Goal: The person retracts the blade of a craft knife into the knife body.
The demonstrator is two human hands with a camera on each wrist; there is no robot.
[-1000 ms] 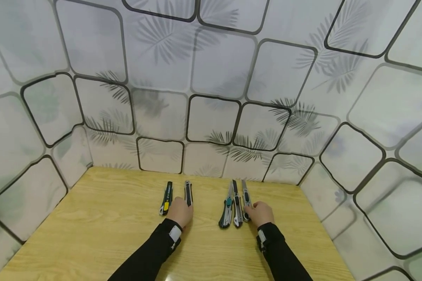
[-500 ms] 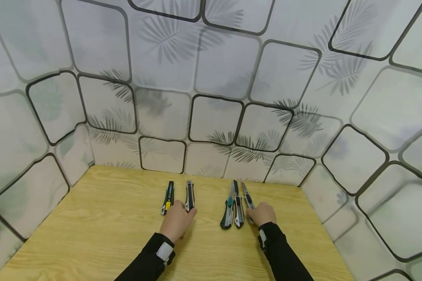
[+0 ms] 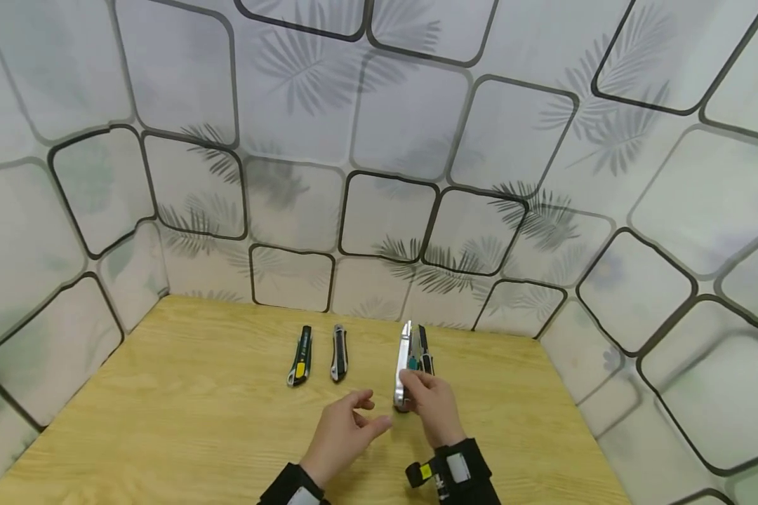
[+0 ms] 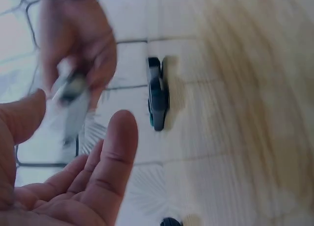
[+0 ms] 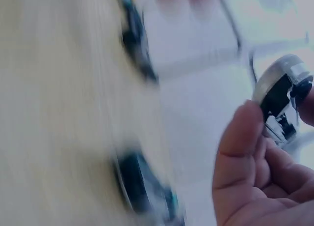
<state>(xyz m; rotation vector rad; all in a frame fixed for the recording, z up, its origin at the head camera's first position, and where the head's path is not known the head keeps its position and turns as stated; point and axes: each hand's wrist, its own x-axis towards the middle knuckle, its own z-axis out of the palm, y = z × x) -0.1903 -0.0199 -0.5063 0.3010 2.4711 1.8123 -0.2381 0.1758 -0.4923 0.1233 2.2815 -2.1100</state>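
My R hand (image 3: 434,407): gripping, thumb & fingers pinching silver knife (image 3: 403,365) twd its near end, held off table (image 3: 215,428), tip pointing away from me. Blade in or out: can't tell. L hand (image 3: 342,433) nr it, fingers loosely bent, holding nothing. Rec.: I'd keep the pinch firm on the body & tip clear of both palms; L fingers, if used, shd meet the body only. Beyond: teal knife (image 3: 413,362), partly hidden behind silver one, w/ black-ended knife (image 3: 424,342) alongside. Well to the left, apart: grey knife (image 3: 339,354), yellow-button knife (image 3: 300,356). Vs. half a sec ago: silver knife moved from R of the pair to in front of teal one; L hand back from grey knife, nearer R hand. Grey & yellow-button knives unmoved.
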